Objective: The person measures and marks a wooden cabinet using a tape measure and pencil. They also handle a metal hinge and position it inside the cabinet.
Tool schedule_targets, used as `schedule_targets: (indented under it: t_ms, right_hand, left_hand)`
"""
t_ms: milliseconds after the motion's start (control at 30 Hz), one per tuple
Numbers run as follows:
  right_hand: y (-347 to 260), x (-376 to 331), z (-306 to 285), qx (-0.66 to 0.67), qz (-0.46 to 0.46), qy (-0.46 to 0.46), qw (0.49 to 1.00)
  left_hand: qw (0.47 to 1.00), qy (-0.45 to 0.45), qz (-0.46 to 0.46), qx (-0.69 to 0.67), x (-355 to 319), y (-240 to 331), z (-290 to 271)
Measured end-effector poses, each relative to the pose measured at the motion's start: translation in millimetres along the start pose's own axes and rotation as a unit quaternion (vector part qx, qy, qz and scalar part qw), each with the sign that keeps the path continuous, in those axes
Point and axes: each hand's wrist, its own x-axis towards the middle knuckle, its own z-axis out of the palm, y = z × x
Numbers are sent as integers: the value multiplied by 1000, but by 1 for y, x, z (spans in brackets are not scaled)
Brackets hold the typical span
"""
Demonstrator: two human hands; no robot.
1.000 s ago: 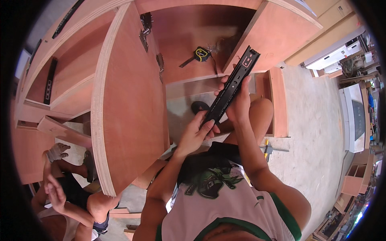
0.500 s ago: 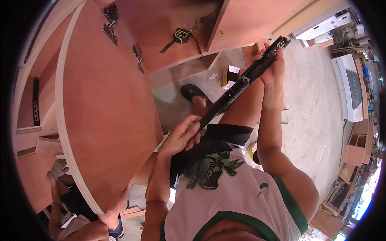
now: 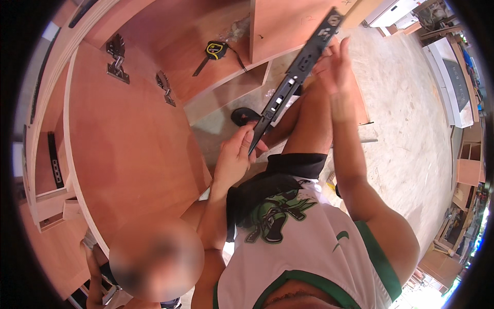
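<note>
A black metal telescopic drawer slide (image 3: 307,55) slants up and away in front of me, with slots and holes along its face. My left hand (image 3: 235,157) is closed round its near, lower end. Beside the slide's upper part, my right hand (image 3: 333,69) has its fingers stretched and apart; whether a fingertip still touches the metal is hard to tell. Inside the wooden cabinet (image 3: 218,87) beyond lies a black and yellow tape measure (image 3: 215,50) with a short length of blade out.
A wooden door panel (image 3: 128,139) with two metal hinges stands at my left. Farther left, another dark slide (image 3: 54,159) is fixed to a cabinet wall. A co-worker's arm (image 3: 93,273) shows at lower left. Concrete floor (image 3: 401,118) and a white box-shaped unit (image 3: 447,82) lie right.
The slide has swung steeper and its far end has moved up and left. My right hand has loosened from round the slide and opened. My left hand keeps its hold, slightly higher.
</note>
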Motion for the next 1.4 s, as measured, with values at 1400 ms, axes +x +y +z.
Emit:
schedule_targets:
  t_ms: [1400]
  right_hand:
    - [-17,-28,-2,190,-103,61,974]
  left_hand:
    - [844,295,360,266,40,-14,34]
